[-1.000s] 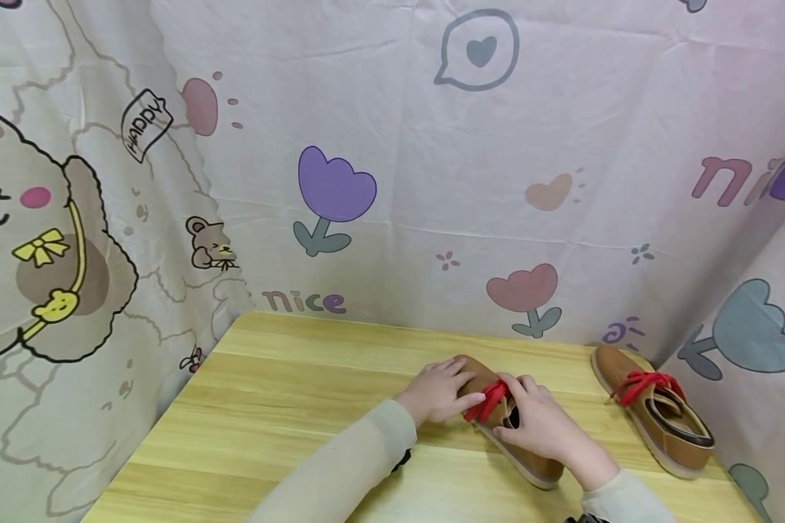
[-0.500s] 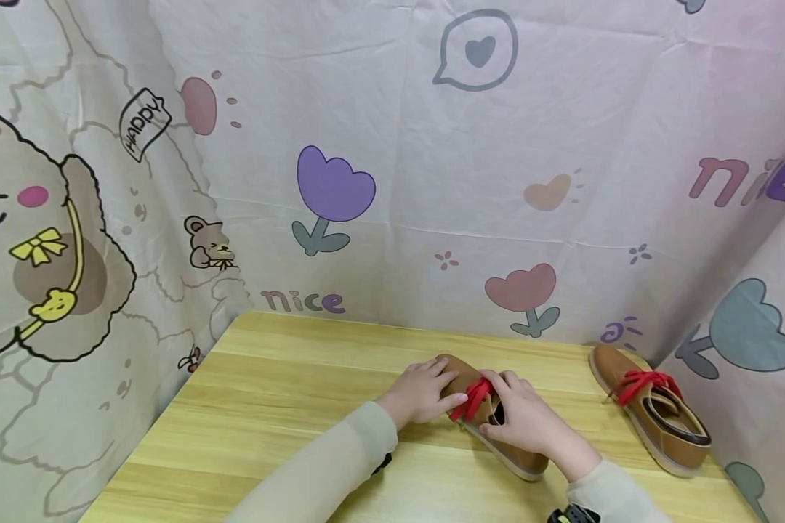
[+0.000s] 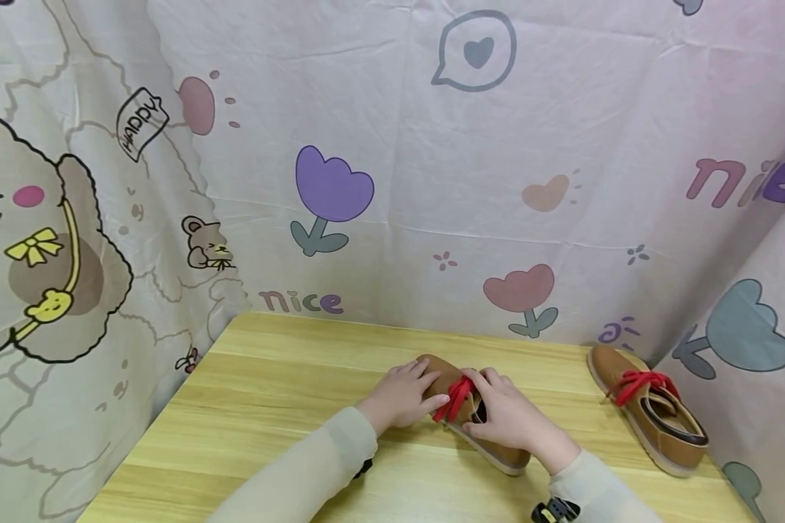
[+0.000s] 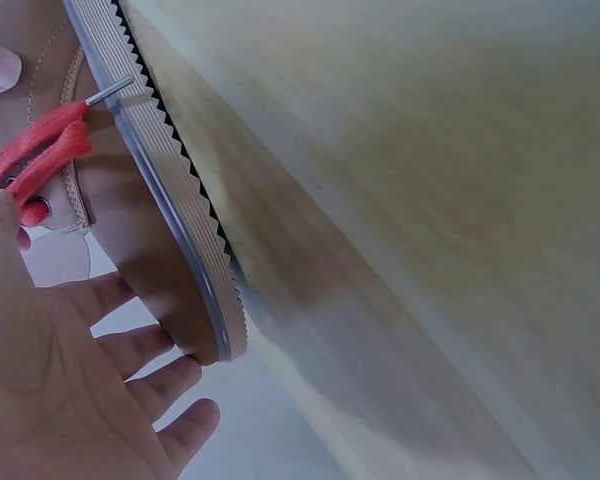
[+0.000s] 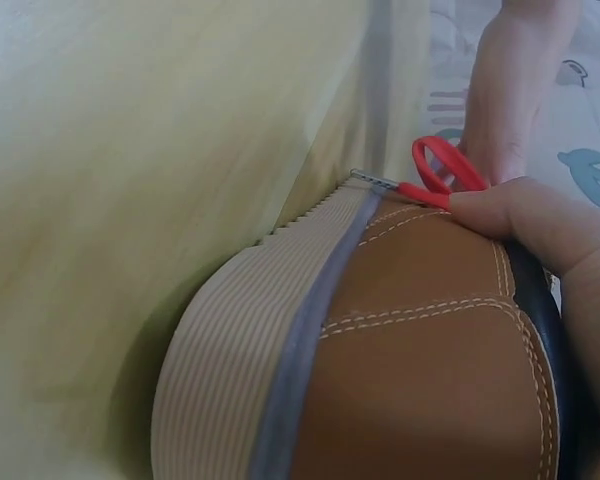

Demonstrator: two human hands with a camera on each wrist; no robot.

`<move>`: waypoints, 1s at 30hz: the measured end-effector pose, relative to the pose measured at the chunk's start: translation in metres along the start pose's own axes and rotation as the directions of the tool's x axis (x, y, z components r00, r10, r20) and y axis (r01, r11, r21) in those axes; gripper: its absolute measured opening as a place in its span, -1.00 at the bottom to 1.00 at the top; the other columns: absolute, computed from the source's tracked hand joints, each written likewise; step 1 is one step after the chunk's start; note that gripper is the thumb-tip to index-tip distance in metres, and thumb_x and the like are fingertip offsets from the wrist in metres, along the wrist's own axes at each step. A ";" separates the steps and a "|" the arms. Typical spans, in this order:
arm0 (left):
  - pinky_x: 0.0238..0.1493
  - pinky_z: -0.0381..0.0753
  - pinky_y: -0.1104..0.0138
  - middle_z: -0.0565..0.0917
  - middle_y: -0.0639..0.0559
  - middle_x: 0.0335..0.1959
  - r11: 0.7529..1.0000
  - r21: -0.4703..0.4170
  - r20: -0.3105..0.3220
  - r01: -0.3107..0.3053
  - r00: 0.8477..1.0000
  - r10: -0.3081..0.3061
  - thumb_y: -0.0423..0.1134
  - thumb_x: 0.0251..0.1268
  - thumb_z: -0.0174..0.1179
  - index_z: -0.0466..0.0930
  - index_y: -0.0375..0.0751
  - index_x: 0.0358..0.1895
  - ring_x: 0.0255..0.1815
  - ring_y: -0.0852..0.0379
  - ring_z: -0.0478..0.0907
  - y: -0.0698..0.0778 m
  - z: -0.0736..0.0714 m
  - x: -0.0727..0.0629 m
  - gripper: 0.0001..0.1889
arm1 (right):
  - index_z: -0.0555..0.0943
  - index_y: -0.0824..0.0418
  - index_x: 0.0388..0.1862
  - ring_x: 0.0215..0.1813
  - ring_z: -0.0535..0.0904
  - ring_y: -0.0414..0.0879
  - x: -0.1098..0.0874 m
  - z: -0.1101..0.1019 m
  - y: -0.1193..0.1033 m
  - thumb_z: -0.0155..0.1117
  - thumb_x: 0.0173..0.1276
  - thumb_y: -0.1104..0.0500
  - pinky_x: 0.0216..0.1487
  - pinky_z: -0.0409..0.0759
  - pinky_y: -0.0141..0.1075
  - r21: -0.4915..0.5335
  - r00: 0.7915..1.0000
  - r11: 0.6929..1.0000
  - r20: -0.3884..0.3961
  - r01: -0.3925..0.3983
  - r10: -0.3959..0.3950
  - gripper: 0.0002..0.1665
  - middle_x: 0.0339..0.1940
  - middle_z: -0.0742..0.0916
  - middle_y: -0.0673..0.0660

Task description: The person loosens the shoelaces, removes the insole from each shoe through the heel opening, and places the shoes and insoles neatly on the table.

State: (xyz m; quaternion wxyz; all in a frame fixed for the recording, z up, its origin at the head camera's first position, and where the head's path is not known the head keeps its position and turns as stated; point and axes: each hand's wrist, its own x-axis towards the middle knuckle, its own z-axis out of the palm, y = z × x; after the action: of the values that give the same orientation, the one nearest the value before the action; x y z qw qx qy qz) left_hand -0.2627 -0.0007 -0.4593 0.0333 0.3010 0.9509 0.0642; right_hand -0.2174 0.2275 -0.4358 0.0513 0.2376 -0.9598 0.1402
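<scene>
Altogether, tan leather shoes (image 3: pixel 670 439): two, on one yellow wood-grain table (image 3: pixel 288 392)
My right hand (image 3: pixel 512 415): gripping the shoe further left (image 5: pixel 410 380) by its opening
My left hand (image 3: pixel 397 396): fingers loosely spread against its toe
Red fabric laces (image 3: pixel 458 396): two, one per shoe

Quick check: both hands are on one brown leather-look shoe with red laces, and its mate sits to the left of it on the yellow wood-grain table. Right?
Wrong side: the head view shows the mate, another red-laced brown leather-look shoe, to the right of the handled shoe on the yellow wood-grain table. The rest stands.
</scene>
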 end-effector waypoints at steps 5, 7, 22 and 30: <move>0.50 0.15 0.00 0.12 -0.06 0.60 1.000 0.005 -0.001 0.006 1.000 -0.006 0.44 0.46 -0.43 0.20 0.07 0.57 0.58 -0.08 0.08 -0.006 0.000 -0.008 -0.19 | 0.34 0.17 0.48 0.02 0.51 0.11 0.003 0.002 -0.004 0.58 0.03 -0.11 -0.04 0.59 -0.01 -0.001 1.000 1.000 0.002 0.030 -0.030 0.07 0.08 0.56 0.15; 0.49 0.15 -0.01 0.13 -0.07 0.60 1.000 0.009 -0.004 0.007 1.000 -0.007 0.45 0.45 -0.43 0.21 0.06 0.57 0.58 -0.09 0.08 -0.008 -0.001 -0.011 -0.18 | 0.34 0.17 0.48 0.02 0.51 0.10 0.004 0.002 -0.005 0.58 0.03 -0.10 -0.03 0.59 -0.01 0.001 0.999 0.999 0.002 0.043 -0.043 0.07 0.08 0.56 0.15; 0.50 0.14 -0.04 0.16 -0.15 0.58 1.000 0.015 -0.028 0.027 0.999 -0.027 0.45 0.45 -0.34 0.21 0.01 0.57 0.57 -0.14 0.10 -0.017 -0.003 -0.040 -0.17 | 0.32 0.18 0.49 0.06 0.49 0.02 0.012 0.005 -0.016 0.54 0.07 -0.13 0.04 0.59 -0.04 -0.016 0.989 0.990 0.040 0.141 -0.141 0.06 0.11 0.55 0.11; 0.49 0.15 -0.04 0.15 -0.18 0.58 0.999 0.020 0.002 0.040 0.999 -0.040 0.52 0.38 -0.36 0.20 -0.03 0.57 0.57 -0.16 0.10 -0.016 -0.003 -0.050 -0.09 | 0.31 0.16 0.50 0.07 0.50 0.00 0.013 0.004 -0.019 0.53 0.08 -0.14 0.01 0.60 -0.06 -0.016 0.985 0.986 0.058 0.164 -0.163 0.06 0.15 0.54 0.09</move>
State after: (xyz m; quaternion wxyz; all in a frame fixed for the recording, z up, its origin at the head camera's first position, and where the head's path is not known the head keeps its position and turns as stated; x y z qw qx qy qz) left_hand -0.2310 -0.0427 -0.4569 0.0330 0.2821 0.9573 0.0535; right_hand -0.2199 0.2040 -0.4329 0.0380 0.3187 -0.9396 0.1188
